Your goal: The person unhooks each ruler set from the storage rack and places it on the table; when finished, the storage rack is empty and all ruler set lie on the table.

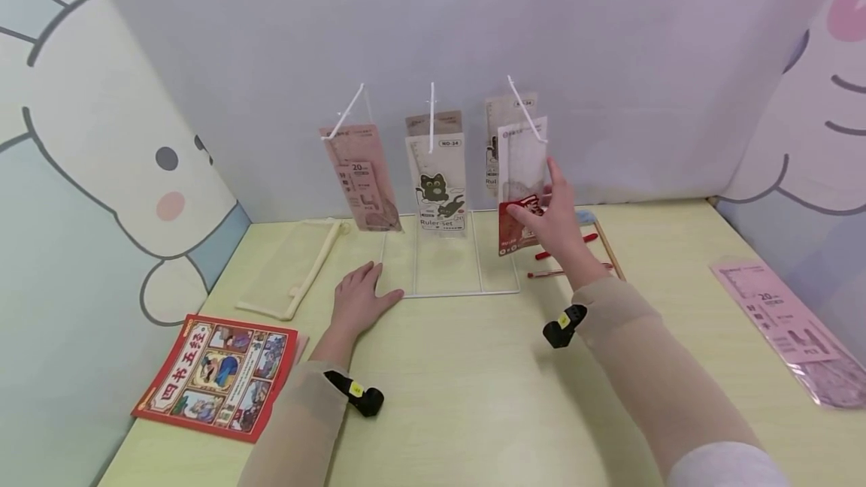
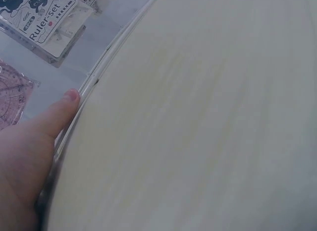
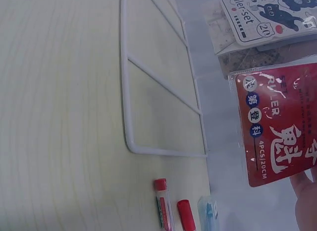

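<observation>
My right hand (image 1: pixel 558 220) holds a red and white ruler set pack (image 1: pixel 519 228) at the right-hand hook (image 1: pixel 526 110), thumb across its front. The red lower part of the ruler set (image 3: pixel 277 124) faces the right wrist camera, hiding most of that hand. Behind it hangs a cat-print ruler set (image 1: pixel 492 164). My left hand (image 1: pixel 358 297) rests at the front left of the white wire rack base (image 1: pixel 460 294), fingers spread loosely, with its thumb (image 2: pixel 64 109) along the wire.
A pink ruler set (image 1: pixel 365 186) hangs left and a cat ruler set (image 1: pixel 436 186) in the middle. Another pink set (image 1: pixel 788 322) lies at the right. On the table are a red book (image 1: pixel 216 378), a mesh pouch (image 1: pixel 291 269), and red pens (image 1: pixel 568 246).
</observation>
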A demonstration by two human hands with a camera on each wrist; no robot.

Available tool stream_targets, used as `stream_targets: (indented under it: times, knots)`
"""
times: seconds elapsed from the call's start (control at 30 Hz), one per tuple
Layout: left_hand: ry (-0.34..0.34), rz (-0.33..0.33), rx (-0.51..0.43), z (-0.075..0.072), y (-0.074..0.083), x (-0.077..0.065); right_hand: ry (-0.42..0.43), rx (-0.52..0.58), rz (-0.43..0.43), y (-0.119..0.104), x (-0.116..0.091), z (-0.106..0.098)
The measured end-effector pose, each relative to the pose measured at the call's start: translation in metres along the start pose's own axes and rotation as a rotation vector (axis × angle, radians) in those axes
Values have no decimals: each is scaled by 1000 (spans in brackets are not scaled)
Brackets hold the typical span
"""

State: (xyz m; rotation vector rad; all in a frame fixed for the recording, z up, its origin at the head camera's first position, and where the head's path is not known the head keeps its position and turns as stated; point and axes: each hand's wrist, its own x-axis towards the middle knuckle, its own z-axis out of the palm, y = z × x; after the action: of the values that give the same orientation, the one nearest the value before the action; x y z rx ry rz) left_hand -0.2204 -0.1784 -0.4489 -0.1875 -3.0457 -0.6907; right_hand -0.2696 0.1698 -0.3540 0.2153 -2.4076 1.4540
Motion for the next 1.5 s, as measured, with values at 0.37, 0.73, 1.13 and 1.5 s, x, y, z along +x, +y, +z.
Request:
stream_targets:
  times: [0.37,0.73,1.13,1.5]
  knots:
    - [0,-4,2,-1,1,-1,10,116,12,-4,-3,-3]
    - [5,5,-5,0,0,-2,5,57,-61,2,-14,-22]
    - [5,4,-5,-1,1,0,20,-21,-98,-5,-27,-40]
    - [-4,-1,-10,1,-1,-2,21,-94,-127,-11,-43,-51]
